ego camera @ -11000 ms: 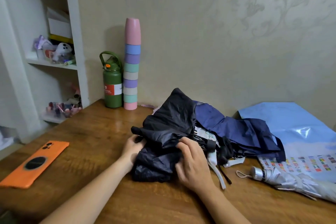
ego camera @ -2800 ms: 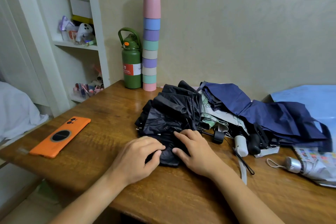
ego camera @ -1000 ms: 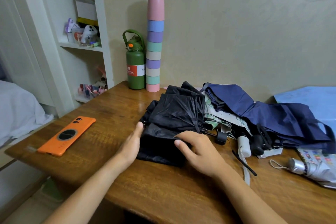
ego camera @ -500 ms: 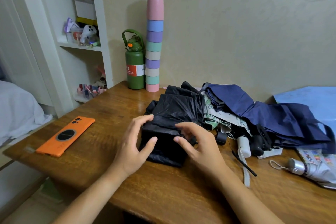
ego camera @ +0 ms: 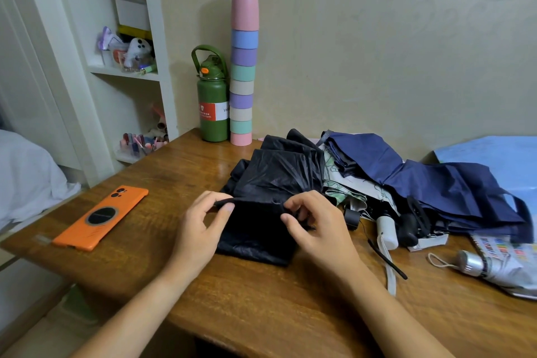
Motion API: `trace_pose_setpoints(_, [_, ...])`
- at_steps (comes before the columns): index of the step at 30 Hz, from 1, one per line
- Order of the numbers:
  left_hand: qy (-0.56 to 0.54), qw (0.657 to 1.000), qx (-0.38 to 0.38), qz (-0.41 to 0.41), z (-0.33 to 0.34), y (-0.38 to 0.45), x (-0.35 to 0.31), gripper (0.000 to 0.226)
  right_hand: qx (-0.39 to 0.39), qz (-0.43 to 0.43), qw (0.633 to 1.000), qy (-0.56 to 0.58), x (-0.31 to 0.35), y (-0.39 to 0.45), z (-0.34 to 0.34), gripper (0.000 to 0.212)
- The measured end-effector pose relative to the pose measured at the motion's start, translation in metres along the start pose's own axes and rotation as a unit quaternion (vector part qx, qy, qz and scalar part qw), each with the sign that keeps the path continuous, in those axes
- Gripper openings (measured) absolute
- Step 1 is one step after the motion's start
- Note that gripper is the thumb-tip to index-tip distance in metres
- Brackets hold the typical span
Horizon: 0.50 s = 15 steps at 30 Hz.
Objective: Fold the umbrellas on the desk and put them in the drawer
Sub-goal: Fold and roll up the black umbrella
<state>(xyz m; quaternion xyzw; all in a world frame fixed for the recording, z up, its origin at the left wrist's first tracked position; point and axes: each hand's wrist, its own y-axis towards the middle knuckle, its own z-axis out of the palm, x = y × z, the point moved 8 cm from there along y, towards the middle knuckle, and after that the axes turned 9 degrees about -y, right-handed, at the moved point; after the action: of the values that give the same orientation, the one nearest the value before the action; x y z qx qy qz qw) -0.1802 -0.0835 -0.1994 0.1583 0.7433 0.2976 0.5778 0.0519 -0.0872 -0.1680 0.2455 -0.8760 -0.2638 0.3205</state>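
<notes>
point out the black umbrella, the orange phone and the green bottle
black umbrella (ego camera: pixel 279 180): head view, on the bunched canopy fabric above the hands
orange phone (ego camera: pixel 101 216): head view, on the dark round ring on its back
green bottle (ego camera: pixel 212 98): head view, on the upper body above the label

A beige wall (ego camera: pixel 363 52) with a faint embossed scroll pattern is running behind the wooden worktop (ego camera: pixel 261 308), whose glossy brown top is catching soft, dim light near its far edge. A white shelving unit (ego camera: pixel 158 66) is standing beside the worktop's far left corner, its shelves holding small clutter. White bedding (ego camera: pixel 26 174) is lying past the left edge. Pale floor (ego camera: pixel 58 325) is showing below the near left corner.
</notes>
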Motion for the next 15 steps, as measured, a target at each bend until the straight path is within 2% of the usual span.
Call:
trace_pose_setpoints(8, [0.007, 1.0, 0.004, -0.003, 0.001, 0.0, 0.001, 0.013, 0.025, -0.011, 0.999, 0.033, 0.005, -0.001, 0.002, 0.014])
trace_pose_setpoints(11, [0.011, 1.0, 0.008, -0.006, 0.001, 0.0, 0.003, 0.014, 0.007, -0.002, 0.998, 0.067, 0.007, 0.0, -0.002, 0.008])
trace_pose_setpoints(15, [0.021, 1.0, 0.004, 0.001, 0.0, 0.0, 0.001, 0.014, -0.018, 0.0, 0.997, 0.073, 0.009, 0.0, -0.007, 0.02])
